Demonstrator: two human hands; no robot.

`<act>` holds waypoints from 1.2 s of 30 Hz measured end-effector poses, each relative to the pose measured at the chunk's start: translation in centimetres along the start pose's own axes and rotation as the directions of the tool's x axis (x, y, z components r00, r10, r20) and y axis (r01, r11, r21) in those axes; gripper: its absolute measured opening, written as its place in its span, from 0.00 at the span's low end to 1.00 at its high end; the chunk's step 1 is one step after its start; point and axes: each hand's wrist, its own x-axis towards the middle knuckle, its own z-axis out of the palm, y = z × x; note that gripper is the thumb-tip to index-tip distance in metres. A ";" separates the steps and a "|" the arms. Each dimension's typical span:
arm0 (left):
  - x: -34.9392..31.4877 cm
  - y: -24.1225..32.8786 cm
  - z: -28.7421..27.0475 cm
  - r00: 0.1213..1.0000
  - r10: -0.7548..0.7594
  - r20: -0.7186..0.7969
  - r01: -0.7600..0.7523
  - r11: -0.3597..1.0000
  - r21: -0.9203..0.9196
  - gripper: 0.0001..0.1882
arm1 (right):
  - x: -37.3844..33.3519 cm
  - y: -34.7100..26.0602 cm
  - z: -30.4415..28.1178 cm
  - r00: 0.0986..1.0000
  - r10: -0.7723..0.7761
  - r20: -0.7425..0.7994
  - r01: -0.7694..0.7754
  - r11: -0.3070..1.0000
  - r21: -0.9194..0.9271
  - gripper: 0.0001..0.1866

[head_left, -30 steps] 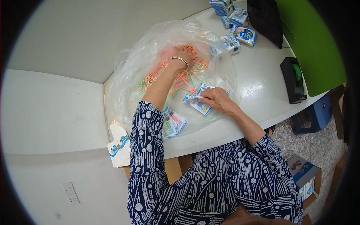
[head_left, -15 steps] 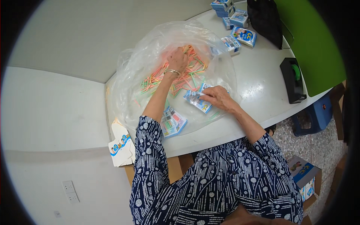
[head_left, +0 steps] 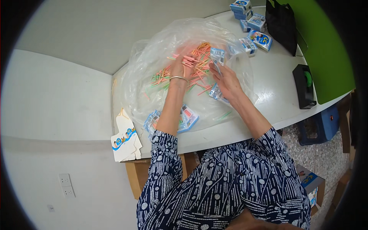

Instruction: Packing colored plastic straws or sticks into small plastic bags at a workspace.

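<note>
My left hand (head_left: 178, 69) reaches into a large clear plastic bag (head_left: 149, 57) spread on the table. Several thin pink, peach and pale sticks (head_left: 189, 60) lie across its fingers; what kind they are I cannot tell. A loose heap of similar pink, green and yellow sticks (head_left: 200, 76) is around it in the bag. Just to the right, my right hand (head_left: 229, 82) grips a small clear packet (head_left: 217, 55) with blue striped edges. Another blue-striped part (head_left: 215, 92) shows below that hand. Near the front edge lie filled packets (head_left: 188, 117), partly behind my left forearm.
Blue-and-white packs (head_left: 257, 22) are stacked and scattered at the back right, beside a black bag (head_left: 281, 25). A black tape dispenser (head_left: 303, 86) stands by the green panel (head_left: 331, 50). White printed cardboard (head_left: 125, 142) lies at the left corner. A blue stool (head_left: 326, 124) is on the floor.
My left hand has turned and come up with sticks in its fingers. My right hand has moved farther in with the packet, close to the left. The view has shifted slightly.
</note>
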 end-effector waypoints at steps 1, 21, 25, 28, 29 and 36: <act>-0.5 -0.3 0.4 0.998 -0.041 0.053 0.043 0.999 -0.032 0.10 | 1.3 1.1 0.5 0.998 0.043 -0.049 -0.036 0.989 0.144 0.14; -4.4 -4.6 2.6 0.955 0.276 0.112 -0.297 0.909 0.293 0.06 | 4.2 3.7 3.7 0.997 0.057 -0.059 -0.014 0.826 0.563 0.11; -4.3 -3.4 3.3 0.965 0.210 0.160 -0.260 0.861 0.436 0.16 | 4.3 3.3 3.0 1.000 0.022 0.021 -0.030 0.871 0.491 0.12; -4.0 -1.4 2.7 0.950 0.223 0.217 -0.305 0.808 0.505 0.16 | 3.5 2.1 3.1 0.993 -0.100 0.067 0.073 0.944 0.323 0.13; -3.9 -0.8 2.8 0.941 0.226 0.252 -0.331 0.767 0.549 0.16 | 3.3 1.5 2.8 0.968 -0.230 0.098 0.208 0.958 0.196 0.13; -1.3 1.9 -0.3 0.963 0.177 0.202 -0.237 0.915 0.326 0.17 | 0.9 -0.8 0.4 0.988 0.010 0.156 0.023 0.977 -0.211 0.12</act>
